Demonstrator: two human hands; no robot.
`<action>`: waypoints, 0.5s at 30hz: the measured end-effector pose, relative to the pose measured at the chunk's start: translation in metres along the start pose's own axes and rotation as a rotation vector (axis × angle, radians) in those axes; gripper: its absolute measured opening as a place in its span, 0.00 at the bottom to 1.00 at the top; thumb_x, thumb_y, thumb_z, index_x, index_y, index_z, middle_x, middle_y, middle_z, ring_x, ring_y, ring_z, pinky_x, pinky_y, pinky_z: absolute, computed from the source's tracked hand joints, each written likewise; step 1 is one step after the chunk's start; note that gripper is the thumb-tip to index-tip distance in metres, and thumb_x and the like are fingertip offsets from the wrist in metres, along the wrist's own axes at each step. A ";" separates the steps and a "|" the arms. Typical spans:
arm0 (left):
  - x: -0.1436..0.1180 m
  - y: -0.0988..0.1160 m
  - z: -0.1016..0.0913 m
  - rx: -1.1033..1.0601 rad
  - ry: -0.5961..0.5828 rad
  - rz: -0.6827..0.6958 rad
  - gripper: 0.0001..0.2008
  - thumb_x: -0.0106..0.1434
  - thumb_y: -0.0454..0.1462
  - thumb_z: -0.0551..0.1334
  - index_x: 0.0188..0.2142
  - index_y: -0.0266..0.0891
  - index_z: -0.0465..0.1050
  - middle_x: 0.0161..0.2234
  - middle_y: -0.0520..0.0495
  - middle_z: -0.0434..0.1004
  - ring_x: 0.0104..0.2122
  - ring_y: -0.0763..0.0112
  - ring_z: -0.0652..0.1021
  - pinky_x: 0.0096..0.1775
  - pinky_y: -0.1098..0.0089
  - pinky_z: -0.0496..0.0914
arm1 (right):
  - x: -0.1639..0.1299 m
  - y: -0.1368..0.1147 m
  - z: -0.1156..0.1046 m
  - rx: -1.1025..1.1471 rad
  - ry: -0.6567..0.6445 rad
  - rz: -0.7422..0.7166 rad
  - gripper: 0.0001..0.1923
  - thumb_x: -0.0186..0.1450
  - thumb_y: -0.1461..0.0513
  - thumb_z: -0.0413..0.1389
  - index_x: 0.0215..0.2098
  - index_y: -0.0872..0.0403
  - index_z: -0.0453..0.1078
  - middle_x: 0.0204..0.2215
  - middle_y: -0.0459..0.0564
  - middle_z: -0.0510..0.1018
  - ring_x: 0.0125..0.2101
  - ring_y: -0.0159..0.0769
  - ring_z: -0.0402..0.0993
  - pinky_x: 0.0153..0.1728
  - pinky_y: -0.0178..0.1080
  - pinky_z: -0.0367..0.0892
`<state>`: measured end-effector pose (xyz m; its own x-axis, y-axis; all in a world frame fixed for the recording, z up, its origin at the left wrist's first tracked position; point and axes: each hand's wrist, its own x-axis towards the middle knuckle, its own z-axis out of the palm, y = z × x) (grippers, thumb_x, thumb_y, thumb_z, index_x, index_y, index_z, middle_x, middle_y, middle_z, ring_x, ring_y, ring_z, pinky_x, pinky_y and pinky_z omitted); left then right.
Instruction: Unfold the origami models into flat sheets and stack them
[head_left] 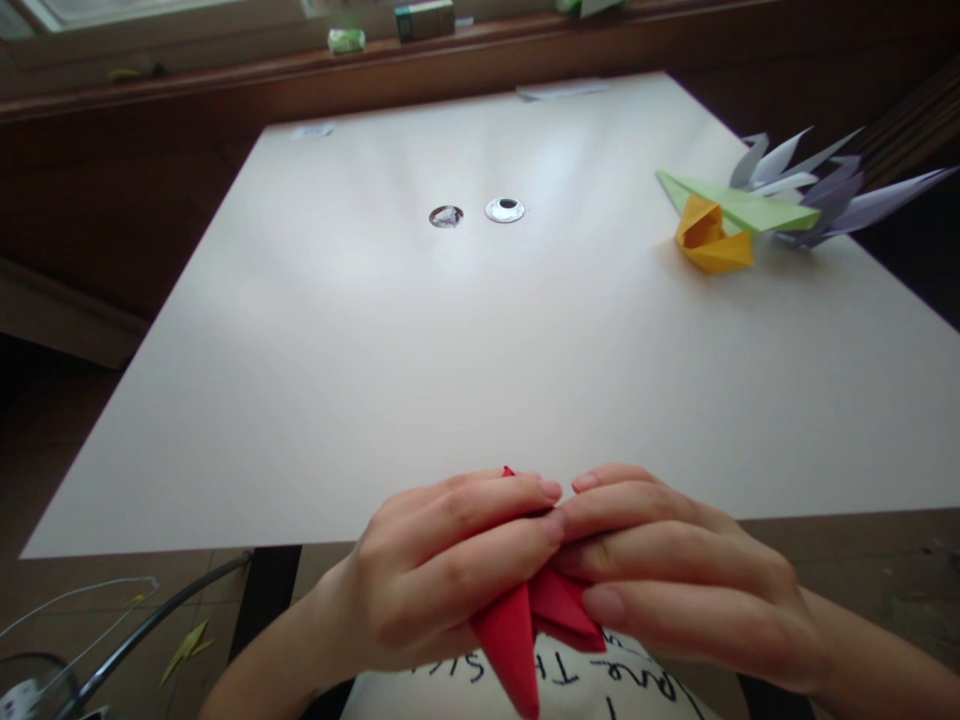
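Behind both hands, left hand (442,560) and right hand (675,570), red folded paper (525,625) stays mostly hidden.

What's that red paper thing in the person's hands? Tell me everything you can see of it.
The red paper is a folded piece, plain red with a matte look and sharp creases. Two pointed flaps show below the fingers, one long and aimed down toward the camera, one shorter beside it. A tiny red tip pokes out above the fingers. The left hand and right hand pinch it from both sides, fingertips meeting over its middle, which is hidden. It is held in the air at the near edge of the table, not resting on it.
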<state>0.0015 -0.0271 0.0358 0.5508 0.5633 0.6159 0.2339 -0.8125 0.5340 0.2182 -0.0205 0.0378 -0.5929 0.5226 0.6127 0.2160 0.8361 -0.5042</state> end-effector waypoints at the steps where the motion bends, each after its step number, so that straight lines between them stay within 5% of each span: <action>1: 0.000 0.000 0.001 -0.025 0.010 -0.013 0.20 0.57 0.36 0.64 0.48 0.30 0.66 0.46 0.37 0.74 0.46 0.66 0.75 0.47 0.72 0.72 | 0.001 0.001 0.002 0.029 0.029 -0.050 0.04 0.63 0.64 0.53 0.37 0.51 0.68 0.29 0.46 0.79 0.39 0.32 0.76 0.46 0.36 0.71; 4: -0.003 -0.002 0.009 -0.130 0.072 -0.143 0.25 0.51 0.36 0.68 0.48 0.34 0.66 0.47 0.40 0.73 0.45 0.66 0.75 0.47 0.71 0.72 | 0.005 0.004 0.010 0.111 0.163 -0.070 0.08 0.60 0.67 0.56 0.39 0.55 0.68 0.29 0.49 0.79 0.39 0.34 0.75 0.43 0.38 0.73; 10: -0.009 -0.013 0.029 -0.405 0.216 -0.498 0.29 0.45 0.36 0.71 0.48 0.39 0.66 0.43 0.44 0.75 0.42 0.65 0.76 0.42 0.68 0.74 | 0.012 0.003 0.026 0.238 0.240 0.314 0.14 0.56 0.71 0.58 0.39 0.53 0.67 0.32 0.50 0.77 0.36 0.36 0.75 0.33 0.39 0.75; 15: -0.011 -0.018 0.037 -0.509 0.263 -0.560 0.23 0.50 0.38 0.68 0.45 0.40 0.66 0.40 0.46 0.75 0.39 0.68 0.76 0.40 0.71 0.74 | 0.013 0.004 0.028 0.239 0.260 0.419 0.13 0.54 0.70 0.60 0.36 0.53 0.67 0.31 0.48 0.77 0.33 0.36 0.75 0.32 0.39 0.74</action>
<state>0.0208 -0.0243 -0.0019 0.2375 0.9356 0.2611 -0.0094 -0.2665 0.9638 0.1892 -0.0152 0.0269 -0.2763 0.8522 0.4443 0.1928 0.5020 -0.8431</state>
